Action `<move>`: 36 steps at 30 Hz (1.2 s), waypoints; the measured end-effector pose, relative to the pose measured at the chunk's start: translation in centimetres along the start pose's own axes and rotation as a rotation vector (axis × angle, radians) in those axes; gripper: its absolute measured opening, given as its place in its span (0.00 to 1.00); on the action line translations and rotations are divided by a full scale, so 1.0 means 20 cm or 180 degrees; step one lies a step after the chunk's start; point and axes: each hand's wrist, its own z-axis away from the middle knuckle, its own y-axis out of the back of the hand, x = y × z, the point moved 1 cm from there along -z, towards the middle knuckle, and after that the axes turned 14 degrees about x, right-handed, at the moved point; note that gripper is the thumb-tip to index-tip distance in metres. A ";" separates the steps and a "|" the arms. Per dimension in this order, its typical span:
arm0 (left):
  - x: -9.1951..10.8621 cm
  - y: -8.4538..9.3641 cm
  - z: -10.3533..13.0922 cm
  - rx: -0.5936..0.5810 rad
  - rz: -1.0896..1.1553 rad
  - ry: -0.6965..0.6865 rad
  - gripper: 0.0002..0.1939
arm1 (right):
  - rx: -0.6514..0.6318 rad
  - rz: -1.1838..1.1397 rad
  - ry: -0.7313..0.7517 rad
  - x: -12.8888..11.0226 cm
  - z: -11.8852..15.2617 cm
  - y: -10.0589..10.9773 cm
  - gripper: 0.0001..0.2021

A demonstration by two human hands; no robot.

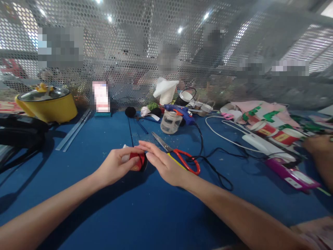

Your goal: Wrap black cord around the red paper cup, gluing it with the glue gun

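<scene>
A red and white paper cup (134, 162) with dark yarn about its right end lies on its side. My left hand (116, 163) is closed round it, thumb in front and fingers over the top. My right hand (163, 165) has its fingers stretched out, the tips at the cup's dark end; whatever lies beneath them is hidden. From the cup a black strand (130, 133) runs back to a black yarn ball (130, 111). Scissors with red handles (186, 161) lie just behind my right hand, beside a yellow strip (177, 160).
A blue glue gun (182, 111) rests at a clear plastic cup (170, 123). At left are a yellow pot (54, 107), glue sticks (74, 130) and a lit phone (101, 97). To the right lie cables, a white power strip (265, 146), a purple device (291, 175) and another person's arm (319, 156).
</scene>
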 end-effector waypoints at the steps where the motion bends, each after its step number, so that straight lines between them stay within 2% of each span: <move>1: 0.00 0.00 0.00 0.0045 -0.0074 -0.0034 0.13 | 0.0022 -0.0008 0.0032 -0.01 0.00 0.01 0.17; 4: -0.01 0.00 0.00 0.0143 -0.0138 0.0046 0.12 | 0.0374 0.0297 0.0203 -0.05 -0.03 0.07 0.12; 6: -0.02 0.00 0.00 0.0165 -0.0087 0.0127 0.12 | 0.0974 0.0801 0.0324 -0.08 -0.08 0.17 0.10; 8: -0.02 0.01 -0.01 0.0221 -0.0065 0.0137 0.12 | 0.1799 0.1297 0.0432 -0.09 -0.15 0.31 0.10; 10: -0.01 0.01 -0.01 0.0350 -0.0159 0.0062 0.12 | 0.2459 0.1692 0.0298 -0.07 -0.23 0.45 0.07; 12: -0.01 0.02 -0.01 0.0486 -0.0308 -0.0049 0.11 | 0.2660 0.1633 -0.0145 0.00 -0.31 0.57 0.05; 13: -0.01 0.02 -0.01 0.0542 -0.0366 -0.0090 0.12 | 0.2478 0.1402 -0.0648 0.04 -0.34 0.61 0.06; 14: 0.00 0.02 -0.01 0.0581 -0.0395 -0.0125 0.12 | 0.2130 0.1087 -0.1188 0.08 -0.37 0.64 0.09; 17: 0.00 0.01 -0.01 0.0640 -0.0323 -0.0178 0.11 | 0.1477 0.0593 -0.1842 0.17 -0.43 0.65 0.16; 19: 0.00 0.01 0.00 0.0658 -0.0279 -0.0194 0.10 | 0.1323 0.0385 -0.1932 0.20 -0.44 0.63 0.15; 21: 0.01 0.01 0.00 0.0654 -0.0347 -0.0154 0.11 | 0.1352 0.0198 -0.1872 0.21 -0.44 0.61 0.11; 25: 0.00 0.02 -0.01 0.0648 -0.0643 -0.0221 0.13 | 0.1813 -0.0019 -0.1414 0.20 -0.43 0.57 0.07; 29: -0.01 0.03 -0.02 0.0694 -0.0794 -0.0257 0.13 | 0.2022 -0.0129 -0.0874 0.09 -0.34 0.52 0.07; 31: -0.02 0.03 -0.02 0.0629 -0.0808 -0.0164 0.13 | 0.1807 -0.0367 -0.0678 0.00 -0.26 0.48 0.08; 35: -0.03 0.03 -0.02 0.0476 -0.0691 0.0041 0.16 | 0.0723 -0.1011 -0.1364 -0.11 -0.08 0.34 0.10; 36: -0.04 0.04 -0.02 0.0452 -0.0669 0.0062 0.16 | 0.0637 -0.1035 -0.1507 -0.11 -0.04 0.31 0.10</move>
